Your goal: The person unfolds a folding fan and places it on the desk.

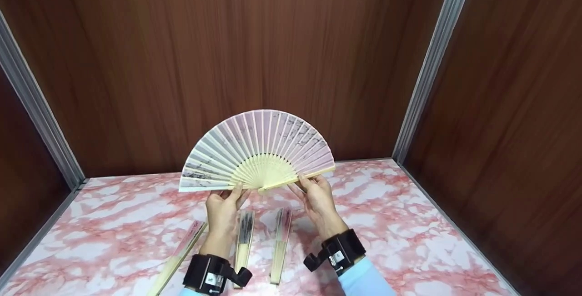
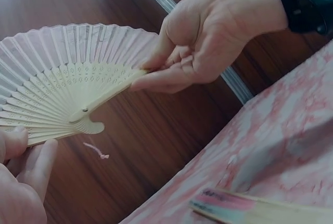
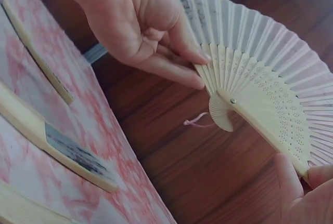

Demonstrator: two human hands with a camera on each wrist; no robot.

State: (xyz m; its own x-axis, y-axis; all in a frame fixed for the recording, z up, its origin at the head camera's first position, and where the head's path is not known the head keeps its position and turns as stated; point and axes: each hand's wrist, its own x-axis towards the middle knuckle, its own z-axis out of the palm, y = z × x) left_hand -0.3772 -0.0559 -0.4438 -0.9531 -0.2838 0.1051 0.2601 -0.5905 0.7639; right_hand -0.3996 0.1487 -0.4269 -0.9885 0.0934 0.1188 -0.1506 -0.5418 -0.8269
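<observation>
A folding fan (image 1: 266, 150), spread into a wide half circle, is held up above the table in both hands. Its pleated cloth fades from grey-white to pink with dark branch prints, on pale pierced ribs joined at a pivot (image 3: 233, 101). My left hand (image 1: 223, 212) pinches the left end rib between thumb and fingers. On the other side my right hand (image 1: 319, 200) pinches the right end rib (image 2: 112, 95) the same way. A short pink cord (image 2: 97, 150) dangles below the pivot.
Three folded fans lie on the pink marbled table (image 1: 386, 232): a pink one (image 1: 179, 255) at left, a dark-printed one (image 1: 244, 237) beside the left forearm, and a pink-and-grey one (image 1: 280, 246) between the forearms. Brown wood-grain panels (image 1: 254, 50) enclose the back and sides.
</observation>
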